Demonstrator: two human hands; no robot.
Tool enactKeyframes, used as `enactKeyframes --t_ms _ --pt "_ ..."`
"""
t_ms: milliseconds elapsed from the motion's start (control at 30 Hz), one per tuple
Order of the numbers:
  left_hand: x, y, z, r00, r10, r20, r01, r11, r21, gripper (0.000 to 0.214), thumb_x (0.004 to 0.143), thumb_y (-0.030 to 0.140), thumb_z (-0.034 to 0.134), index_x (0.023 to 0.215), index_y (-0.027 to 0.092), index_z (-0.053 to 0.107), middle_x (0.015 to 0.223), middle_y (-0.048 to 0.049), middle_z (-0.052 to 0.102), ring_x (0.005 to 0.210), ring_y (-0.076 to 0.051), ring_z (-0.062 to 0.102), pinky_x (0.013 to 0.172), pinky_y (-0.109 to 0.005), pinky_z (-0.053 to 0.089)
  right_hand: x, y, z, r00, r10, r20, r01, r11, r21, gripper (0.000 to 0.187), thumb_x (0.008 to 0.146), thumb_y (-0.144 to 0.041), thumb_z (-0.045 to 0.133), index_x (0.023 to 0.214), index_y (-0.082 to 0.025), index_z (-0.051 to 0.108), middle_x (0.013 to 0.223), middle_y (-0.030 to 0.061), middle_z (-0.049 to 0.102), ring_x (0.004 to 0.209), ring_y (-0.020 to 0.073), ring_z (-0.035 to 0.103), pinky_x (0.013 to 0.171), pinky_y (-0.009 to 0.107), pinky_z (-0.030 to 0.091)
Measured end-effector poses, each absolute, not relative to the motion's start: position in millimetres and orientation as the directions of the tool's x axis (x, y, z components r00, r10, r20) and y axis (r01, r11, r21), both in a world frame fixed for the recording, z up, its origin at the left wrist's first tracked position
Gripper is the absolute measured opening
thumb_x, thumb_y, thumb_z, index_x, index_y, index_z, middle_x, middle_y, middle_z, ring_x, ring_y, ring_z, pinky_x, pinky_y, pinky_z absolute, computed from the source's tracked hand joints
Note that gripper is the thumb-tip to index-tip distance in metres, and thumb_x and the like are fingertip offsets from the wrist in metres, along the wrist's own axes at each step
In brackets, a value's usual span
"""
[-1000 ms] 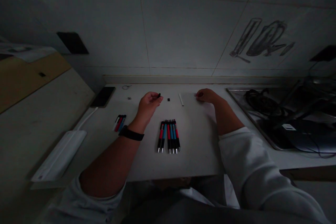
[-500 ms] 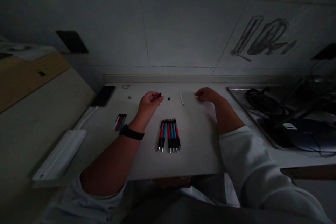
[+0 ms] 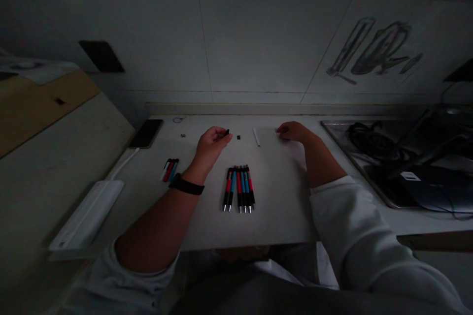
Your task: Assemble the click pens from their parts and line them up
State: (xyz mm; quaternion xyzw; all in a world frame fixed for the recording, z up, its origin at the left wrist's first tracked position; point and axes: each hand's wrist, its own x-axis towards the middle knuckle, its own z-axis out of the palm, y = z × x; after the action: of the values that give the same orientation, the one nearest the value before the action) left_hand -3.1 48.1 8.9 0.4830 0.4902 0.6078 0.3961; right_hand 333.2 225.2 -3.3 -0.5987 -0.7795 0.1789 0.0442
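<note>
My left hand point(image 3: 214, 142) pinches a small black pen part point(image 3: 226, 132) between thumb and fingertips, above the counter. Just right of it lies a tiny black piece point(image 3: 238, 137), and beyond that a thin white tube point(image 3: 256, 137). My right hand point(image 3: 291, 131) is lowered to the counter, fingertips drawn together at some tiny pale pieces point(image 3: 277, 134); whether one is between the fingers is too small to tell. Nearer to me, several red and blue pens point(image 3: 239, 189) with black grips lie side by side, silver tips toward me.
Several short coloured pen barrels point(image 3: 169, 170) lie left of my left wrist. Small metallic bits point(image 3: 183, 135) and a thin loop point(image 3: 179, 119) are farther back. A phone point(image 3: 147, 133) is cabled to a white power strip point(image 3: 86, 214). At right is a gas hob point(image 3: 364, 140).
Both hands keep nearly the same places. The right fingertips have shifted slightly at the tiny pale pieces, and the whole view has moved a little.
</note>
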Motion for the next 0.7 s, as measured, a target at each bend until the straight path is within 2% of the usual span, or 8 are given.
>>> enactKeyframes --t_ms 167,533,700 --pt "-2 47 9 -0.22 0.953 0.207 0.012 -0.209 0.978 0.034 0.073 0.04 0.084 0.093 0.019 0.066 0.089 -0.0046 0.069 0.083 -0.017 0.065 0.075 -0.029 0.052 333 226 -5 -0.286 0.948 -0.137 0.907 0.222 -0.357 0.038 0.076 -0.013 0.073 0.112 -0.019 0.078 0.102 0.006 0.081 0.086 0.0185 0.074 0.077 0.025 0.056" --pt "-2 49 8 -0.194 0.959 0.207 0.004 -0.211 0.978 0.033 0.073 0.037 0.085 0.094 0.018 0.067 0.089 -0.0043 0.07 0.081 -0.016 0.065 0.077 -0.031 0.053 329 222 -2 -0.264 0.957 -0.118 0.92 0.214 -0.329 0.034 0.079 -0.013 0.072 0.113 -0.018 0.079 0.103 0.007 0.08 0.09 0.0191 0.074 0.082 0.026 0.055" --pt "-1 49 7 -0.165 0.962 0.219 0.042 -0.215 0.976 0.03 0.075 0.036 0.084 0.093 0.019 0.068 0.093 -0.0057 0.072 0.084 -0.017 0.066 0.079 -0.031 0.053 336 219 9 -0.213 0.962 -0.17 0.928 0.145 -0.343 0.035 0.077 -0.012 0.072 0.111 -0.019 0.078 0.1 0.0062 0.081 0.082 0.0185 0.073 0.074 0.026 0.055"
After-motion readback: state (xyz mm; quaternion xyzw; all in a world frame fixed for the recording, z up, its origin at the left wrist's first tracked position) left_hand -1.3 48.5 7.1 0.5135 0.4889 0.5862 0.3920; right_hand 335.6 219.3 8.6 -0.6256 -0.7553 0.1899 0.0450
